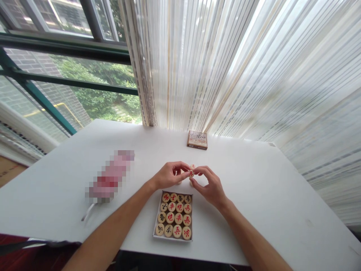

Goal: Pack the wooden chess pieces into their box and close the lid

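My left hand [171, 175] reaches in from the left, with thumb and index finger closed at a round wooden Chinese chess piece [191, 173] marked with a red character. From the other side, the thumb and index finger of my right hand [210, 185] curve around the same piece. Just behind it shows a second red-marked piece [193, 166], partly covered by the fingers. Other light wooden pieces peek out under both hands, mostly hidden. Nearer to me lies a shallow open box [155, 226] holding rows of red- and black-marked pieces, face up.
A small printed box [197, 140] lies at the back of the white table [242, 162]. On the left is a blurred pinkish item [111, 177] with a pale strap. Striped string curtains [180, 67] hang behind the table, beside an open window frame [79, 84].
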The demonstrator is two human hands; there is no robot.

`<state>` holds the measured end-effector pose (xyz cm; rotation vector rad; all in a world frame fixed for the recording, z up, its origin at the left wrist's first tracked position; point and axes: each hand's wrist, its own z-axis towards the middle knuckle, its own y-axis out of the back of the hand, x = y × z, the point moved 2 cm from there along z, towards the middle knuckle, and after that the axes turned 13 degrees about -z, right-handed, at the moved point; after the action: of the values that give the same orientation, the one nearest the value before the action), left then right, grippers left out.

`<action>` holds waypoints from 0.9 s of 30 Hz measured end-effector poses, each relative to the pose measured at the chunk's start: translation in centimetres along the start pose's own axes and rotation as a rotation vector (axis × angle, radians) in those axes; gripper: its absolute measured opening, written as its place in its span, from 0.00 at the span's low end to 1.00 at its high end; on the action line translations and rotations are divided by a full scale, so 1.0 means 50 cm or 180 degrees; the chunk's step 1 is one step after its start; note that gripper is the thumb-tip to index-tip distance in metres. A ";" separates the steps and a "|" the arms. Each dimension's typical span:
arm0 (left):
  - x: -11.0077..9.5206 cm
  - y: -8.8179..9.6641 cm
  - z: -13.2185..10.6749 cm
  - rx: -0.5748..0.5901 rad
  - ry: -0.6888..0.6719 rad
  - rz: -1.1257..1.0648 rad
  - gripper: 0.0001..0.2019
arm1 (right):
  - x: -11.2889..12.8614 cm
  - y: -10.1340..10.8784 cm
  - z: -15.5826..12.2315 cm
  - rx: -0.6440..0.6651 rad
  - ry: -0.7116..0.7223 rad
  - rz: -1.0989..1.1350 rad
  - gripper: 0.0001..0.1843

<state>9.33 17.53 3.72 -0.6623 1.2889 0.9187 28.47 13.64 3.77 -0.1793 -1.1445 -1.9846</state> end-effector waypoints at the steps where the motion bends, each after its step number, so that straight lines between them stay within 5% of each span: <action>1: 0.000 0.000 0.000 0.0025 -0.0011 0.0006 0.16 | 0.000 0.000 0.000 -0.0005 -0.0010 0.0011 0.10; 27: 0.001 0.003 -0.001 0.0087 -0.0022 0.0065 0.18 | -0.010 -0.005 -0.003 0.0030 -0.0150 0.0131 0.11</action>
<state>9.18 17.58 3.67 -0.6250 1.3020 0.9178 28.65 13.86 3.27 -0.2441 -1.1707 -1.9479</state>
